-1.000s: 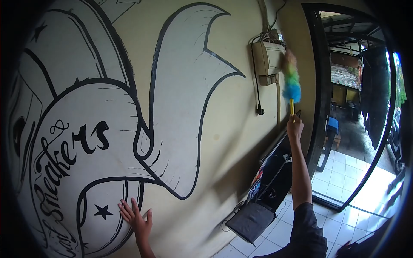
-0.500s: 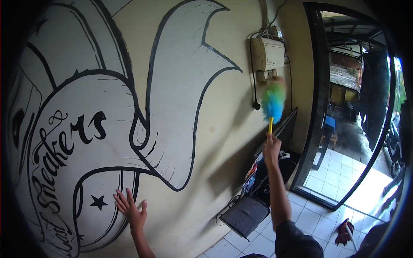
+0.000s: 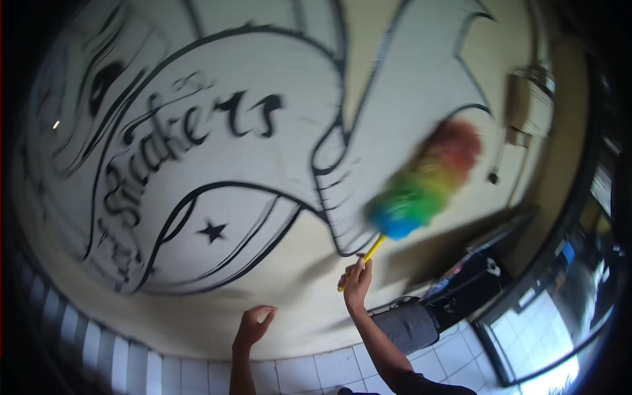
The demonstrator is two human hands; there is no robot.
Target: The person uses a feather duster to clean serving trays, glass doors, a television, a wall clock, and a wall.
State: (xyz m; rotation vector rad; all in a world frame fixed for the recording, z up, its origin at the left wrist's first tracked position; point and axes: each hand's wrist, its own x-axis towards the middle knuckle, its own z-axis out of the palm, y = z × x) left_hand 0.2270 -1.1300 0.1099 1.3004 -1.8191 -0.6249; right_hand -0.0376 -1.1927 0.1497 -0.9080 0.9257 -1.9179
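My right hand point(image 3: 357, 282) is closed round the yellow handle point(image 3: 374, 248) of a fluffy duster. The rainbow-coloured duster head point(image 3: 428, 181), blue and green low down and red at the tip, slants up to the right in front of the painted wall point(image 3: 296, 158). Motion blurs its upper part; whether it touches the wall I cannot tell. Lower down, my left hand point(image 3: 253, 325) holds nothing, its fingers bent and the thumb apart from them. It is near the bottom of the wall, beneath a painted black star point(image 3: 212, 231).
A beige electrical box point(image 3: 528, 105) with a dangling cable and plug point(image 3: 493, 178) is mounted on the right of the wall. Below stand a dark bag point(image 3: 405, 327) and a black cabinet point(image 3: 471, 286). A glass door point(image 3: 526, 329) is at the right, over white floor tiles point(image 3: 299, 376).
The view has turned left. My right hand has brought the duster away from the electrical box to the mural, now tilted. My left hand has gone lower, its flat fingers now bent.
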